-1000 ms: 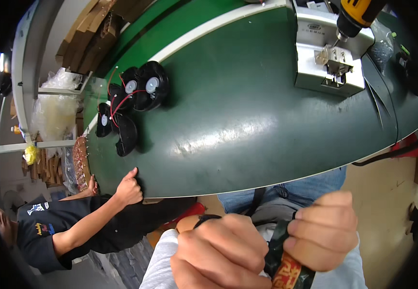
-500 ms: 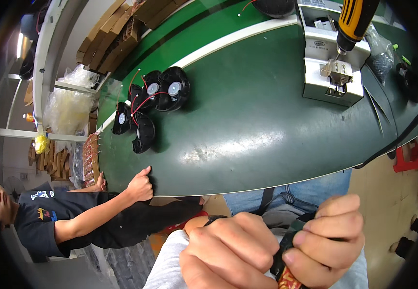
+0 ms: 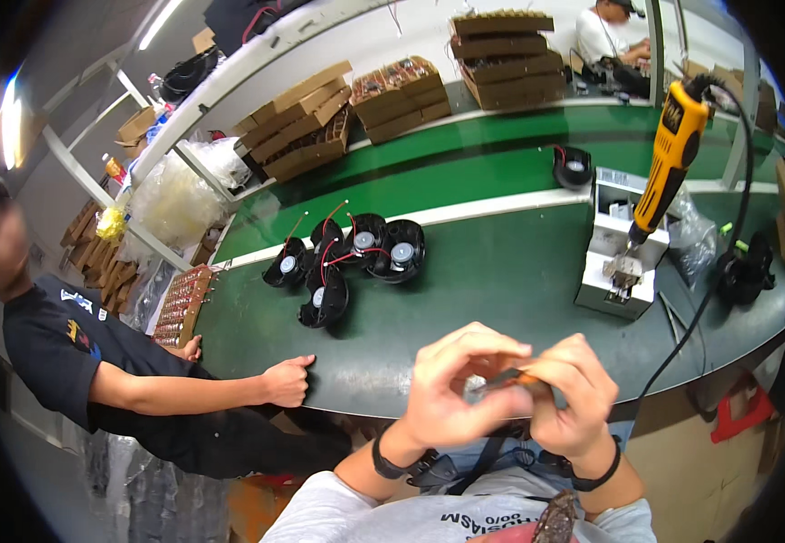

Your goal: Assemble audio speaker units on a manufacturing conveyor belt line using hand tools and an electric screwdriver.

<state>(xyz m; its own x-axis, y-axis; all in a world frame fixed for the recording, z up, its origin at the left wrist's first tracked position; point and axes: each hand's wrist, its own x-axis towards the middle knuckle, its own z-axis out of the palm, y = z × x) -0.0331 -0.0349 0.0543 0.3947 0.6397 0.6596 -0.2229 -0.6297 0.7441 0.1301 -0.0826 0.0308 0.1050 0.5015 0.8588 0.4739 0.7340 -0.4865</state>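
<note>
Both my hands are raised close together over the table's near edge, each with bent fingers. My left hand (image 3: 465,385) and my right hand (image 3: 569,398) pinch a small, thin thing between them. It looks dark with a bit of orange, but fingers hide most of it and I cannot make out its kind. Beyond them, several black rounded housings (image 3: 402,255) with grey discs and red wires lie in a cluster on the green table (image 3: 483,317). To the right, a yellow-and-black electric screwdriver (image 3: 673,154) stands tip down at a metal part on a white box-shaped device (image 3: 614,294).
At left, another person (image 3: 57,362) rests a fist on the table edge, beside a tray of small red parts (image 3: 181,308). Cardboard trays (image 3: 402,95) are stacked at the back. A black cable (image 3: 700,308), tweezers (image 3: 673,312) and a plastic bag (image 3: 693,235) lie at right.
My hands have risen from near my chest to over the table edge, away from a dark, red-and-gold patterned thing they were gripping. The view has tilted up, showing more of the back.
</note>
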